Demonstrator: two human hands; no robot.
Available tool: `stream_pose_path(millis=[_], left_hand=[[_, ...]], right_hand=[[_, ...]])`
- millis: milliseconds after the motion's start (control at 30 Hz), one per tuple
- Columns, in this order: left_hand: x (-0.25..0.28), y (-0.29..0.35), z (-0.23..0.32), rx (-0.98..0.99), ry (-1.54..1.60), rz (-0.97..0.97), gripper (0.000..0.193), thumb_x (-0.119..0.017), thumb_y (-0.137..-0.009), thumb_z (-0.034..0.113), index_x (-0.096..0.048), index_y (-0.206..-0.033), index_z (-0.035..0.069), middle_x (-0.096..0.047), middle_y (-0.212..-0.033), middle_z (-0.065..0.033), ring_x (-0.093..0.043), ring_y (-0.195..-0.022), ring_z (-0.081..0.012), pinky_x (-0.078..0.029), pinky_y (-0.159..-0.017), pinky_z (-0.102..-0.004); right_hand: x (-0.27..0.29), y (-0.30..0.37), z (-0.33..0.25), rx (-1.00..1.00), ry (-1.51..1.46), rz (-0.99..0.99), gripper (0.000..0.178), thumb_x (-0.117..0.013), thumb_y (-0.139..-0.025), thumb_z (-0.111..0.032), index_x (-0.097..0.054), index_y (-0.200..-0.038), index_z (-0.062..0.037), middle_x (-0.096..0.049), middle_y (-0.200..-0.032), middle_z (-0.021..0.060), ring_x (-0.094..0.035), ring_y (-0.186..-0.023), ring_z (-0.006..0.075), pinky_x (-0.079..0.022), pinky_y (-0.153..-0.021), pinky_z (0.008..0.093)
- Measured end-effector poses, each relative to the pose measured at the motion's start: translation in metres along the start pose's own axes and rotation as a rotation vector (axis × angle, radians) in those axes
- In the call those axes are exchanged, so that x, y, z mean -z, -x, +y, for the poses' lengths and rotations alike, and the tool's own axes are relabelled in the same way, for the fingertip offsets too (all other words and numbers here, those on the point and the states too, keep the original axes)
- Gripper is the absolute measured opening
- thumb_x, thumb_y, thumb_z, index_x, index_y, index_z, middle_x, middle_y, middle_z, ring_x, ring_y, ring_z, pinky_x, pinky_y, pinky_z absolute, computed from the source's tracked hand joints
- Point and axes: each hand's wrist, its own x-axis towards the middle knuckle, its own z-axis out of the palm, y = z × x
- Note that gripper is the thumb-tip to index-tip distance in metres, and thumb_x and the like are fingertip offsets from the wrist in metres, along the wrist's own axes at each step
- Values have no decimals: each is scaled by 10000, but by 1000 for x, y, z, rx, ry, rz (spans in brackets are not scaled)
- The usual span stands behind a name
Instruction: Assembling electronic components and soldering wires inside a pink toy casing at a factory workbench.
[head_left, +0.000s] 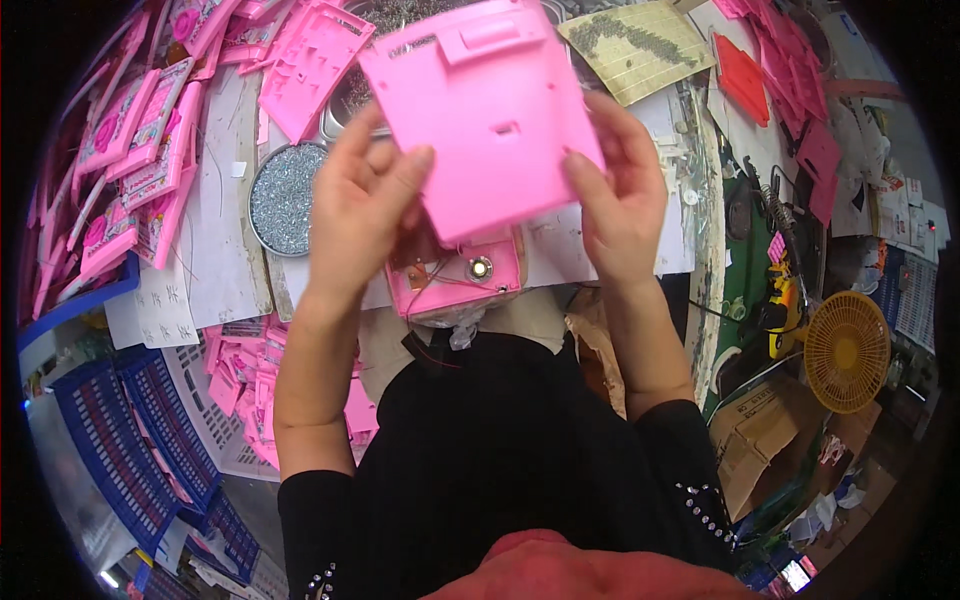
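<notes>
Both my hands hold up a flat pink plastic cover (490,150), tilted above the bench. It has a raised block near its upper edge and a small slot in the middle. My left hand (365,200) grips its left edge, with the thumb on the face. On the right edge, my right hand (625,190) is closed with its thumb pressed on the face. Below, close to my body, sits an open pink plastic housing (508,262), partly hidden by the cover. Thin wires and a round metal part (479,268) show inside it.
A round dish of small screws (290,200) stands left of my left hand. Behind lie a pink moulded part (315,65) and a cardboard sheet with small pieces (640,45). Pink printed panels (130,150) pile up at left, above a white crate (225,430). A yellow fan (847,350) stands right.
</notes>
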Motion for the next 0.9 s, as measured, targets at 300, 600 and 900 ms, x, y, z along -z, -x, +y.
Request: stream_pose_path(millis=[300, 600, 900], left_hand=[[29, 40, -19, -230, -852, 51, 742, -711, -916, 85, -374, -1570, -12, -489, -635, -7, -448, -530, -81, -385, -516, -245], [39, 53, -44, -192, -801, 90, 570, -697, -923, 71, -524, -1459, -20, -455, -645, 15, -417, -551, -66, -351, -516, -249], [39, 77, -56, -135, -799, 190, 534, -700, -934, 64, -530, -1433, -17, -504, -676, 16, -435, -566, -51, -359, -520, -234]], right_hand=[[13, 54, -6, -103, 696, -261, 524, -737, -931, -151, -565, -1404, -3, -706, -864, 139, -650, -622, 194, -526, -584, 314], [17, 70, 32, 149, 912, -370, 462, -759, -909, -196, -643, -1336, -67, -655, -749, 111, -646, -627, 252, -513, -591, 359], [14, 63, 33, 157, 875, -410, 395, -787, -879, -254, -696, -1212, -63, -728, -888, 128, -696, -700, 264, -559, -634, 366]])
